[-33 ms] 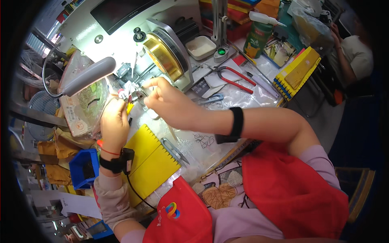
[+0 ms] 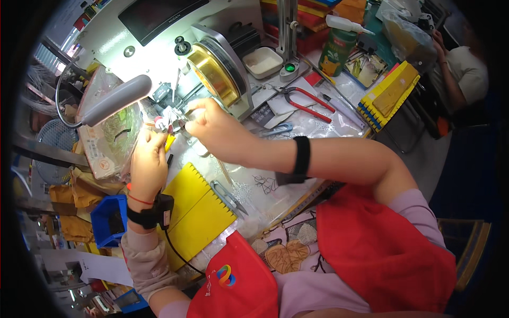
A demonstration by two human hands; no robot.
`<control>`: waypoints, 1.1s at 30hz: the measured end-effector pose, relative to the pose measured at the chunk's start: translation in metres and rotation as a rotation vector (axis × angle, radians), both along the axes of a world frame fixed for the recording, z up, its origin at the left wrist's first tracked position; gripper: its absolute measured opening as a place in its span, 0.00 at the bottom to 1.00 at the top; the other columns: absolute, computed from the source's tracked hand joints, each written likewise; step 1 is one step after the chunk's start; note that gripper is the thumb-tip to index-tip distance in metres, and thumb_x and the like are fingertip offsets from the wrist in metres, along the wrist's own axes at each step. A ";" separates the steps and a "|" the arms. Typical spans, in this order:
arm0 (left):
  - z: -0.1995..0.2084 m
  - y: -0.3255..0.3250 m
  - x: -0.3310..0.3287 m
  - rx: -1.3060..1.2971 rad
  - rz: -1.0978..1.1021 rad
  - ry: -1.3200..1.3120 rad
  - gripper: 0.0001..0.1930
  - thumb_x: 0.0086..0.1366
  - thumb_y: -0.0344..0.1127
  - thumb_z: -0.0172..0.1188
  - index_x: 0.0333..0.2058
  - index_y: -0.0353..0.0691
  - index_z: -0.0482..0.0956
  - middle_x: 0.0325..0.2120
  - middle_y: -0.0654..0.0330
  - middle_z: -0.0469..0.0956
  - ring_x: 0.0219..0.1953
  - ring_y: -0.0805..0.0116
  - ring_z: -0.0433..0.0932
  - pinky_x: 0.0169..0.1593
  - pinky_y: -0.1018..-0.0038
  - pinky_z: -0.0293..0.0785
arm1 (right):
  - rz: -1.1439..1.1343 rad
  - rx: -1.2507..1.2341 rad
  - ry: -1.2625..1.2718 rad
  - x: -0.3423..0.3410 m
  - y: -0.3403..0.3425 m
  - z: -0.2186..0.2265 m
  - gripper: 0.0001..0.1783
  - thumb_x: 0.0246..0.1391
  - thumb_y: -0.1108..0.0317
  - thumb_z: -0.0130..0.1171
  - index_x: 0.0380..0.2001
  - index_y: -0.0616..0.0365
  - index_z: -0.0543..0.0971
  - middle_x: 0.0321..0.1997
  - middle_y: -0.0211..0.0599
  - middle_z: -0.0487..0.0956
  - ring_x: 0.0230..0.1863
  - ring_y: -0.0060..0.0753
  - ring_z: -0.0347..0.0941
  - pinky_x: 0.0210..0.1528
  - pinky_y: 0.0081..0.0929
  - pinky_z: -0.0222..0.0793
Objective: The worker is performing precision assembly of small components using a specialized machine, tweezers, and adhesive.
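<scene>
Both my hands are at a small bright metal mechanism [image 2: 172,119] on the front of a white bench machine [image 2: 101,40], under a grey lamp [image 2: 119,98]. My left hand [image 2: 148,159] is closed in a pinch just below the mechanism's left side; what its fingertips hold is too small to make out. Curled at the right side is my right hand [image 2: 209,130], with thumb and forefinger close to the metal parts. Whatever lies between those fingers is hidden. A golden wheel [image 2: 214,74] stands right behind this hand.
Below the hands lie a yellow ridged board [image 2: 199,212], tweezers [image 2: 228,197] and thin dark wire loops [image 2: 265,184]. Red-handled pliers [image 2: 307,106], a white dish [image 2: 263,62] and a green container [image 2: 338,50] are to the right. A blue bin [image 2: 110,220] stands left. Another person [image 2: 466,74] sits far right.
Both hands have shifted slightly: the right hand and its wrist strap a little to the left, the left hand a little lower. The things on the bench stay put.
</scene>
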State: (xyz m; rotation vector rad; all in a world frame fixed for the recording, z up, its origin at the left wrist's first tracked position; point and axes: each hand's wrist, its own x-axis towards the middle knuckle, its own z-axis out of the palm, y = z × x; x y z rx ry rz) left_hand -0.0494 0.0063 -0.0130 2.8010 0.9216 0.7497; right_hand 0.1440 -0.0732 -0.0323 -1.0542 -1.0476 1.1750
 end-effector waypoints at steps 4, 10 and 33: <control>0.017 -0.010 0.013 -0.127 0.086 0.071 0.25 0.55 0.23 0.57 0.54 0.34 0.69 0.52 0.42 0.64 0.48 0.42 0.72 0.51 0.60 0.71 | -0.107 0.166 0.006 0.001 0.045 -0.018 0.14 0.58 0.66 0.57 0.43 0.63 0.70 0.30 0.31 0.74 0.30 0.20 0.70 0.34 0.22 0.69; -0.001 0.002 0.019 0.331 0.144 0.102 0.41 0.44 0.17 0.64 0.61 0.37 0.62 0.57 0.43 0.64 0.51 0.43 0.72 0.53 0.62 0.71 | -0.096 0.280 0.081 -0.007 0.056 -0.015 0.10 0.55 0.67 0.60 0.31 0.62 0.73 0.26 0.33 0.76 0.29 0.22 0.72 0.34 0.23 0.69; 0.024 -0.007 0.040 0.618 -0.182 -0.093 0.11 0.48 0.28 0.68 0.33 0.42 0.81 0.31 0.60 0.74 0.35 0.60 0.74 0.40 0.67 0.66 | -0.101 0.312 0.017 -0.004 0.054 -0.010 0.10 0.55 0.71 0.60 0.28 0.61 0.69 0.25 0.33 0.74 0.27 0.22 0.71 0.32 0.24 0.69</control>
